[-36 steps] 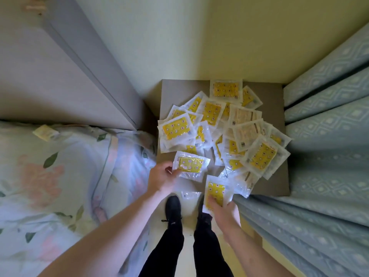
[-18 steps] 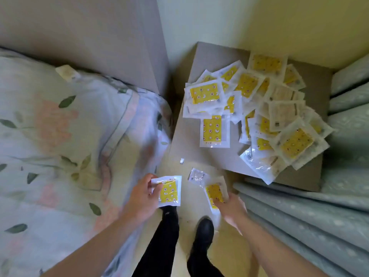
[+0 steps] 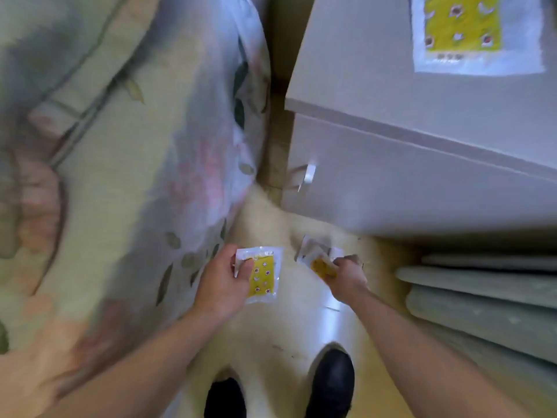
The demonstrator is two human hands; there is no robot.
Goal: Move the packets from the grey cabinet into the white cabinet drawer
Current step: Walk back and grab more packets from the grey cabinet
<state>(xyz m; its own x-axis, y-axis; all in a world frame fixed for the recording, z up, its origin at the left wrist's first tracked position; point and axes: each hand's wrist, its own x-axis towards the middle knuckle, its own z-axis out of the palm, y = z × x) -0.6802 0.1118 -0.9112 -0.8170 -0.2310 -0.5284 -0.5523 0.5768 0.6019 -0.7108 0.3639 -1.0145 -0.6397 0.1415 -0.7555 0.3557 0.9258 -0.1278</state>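
Below the grey cabinet (image 3: 422, 152), the left hand (image 3: 221, 282) pinches a flat yellow packet (image 3: 261, 274) by its upper corner, long axis running away from the cabinet; the right hand (image 3: 346, 277), nearer the cabinet, clutches a crumpled packet (image 3: 321, 260). A third packet (image 3: 470, 31) lies on top. No white cabinet drawer is visible.

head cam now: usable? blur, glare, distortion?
Head view: heavy motion blur on the bedding; left hand and its packet fairly sharp; right hand's packets smeared; floor glare; wide-angle bends the cabinet.
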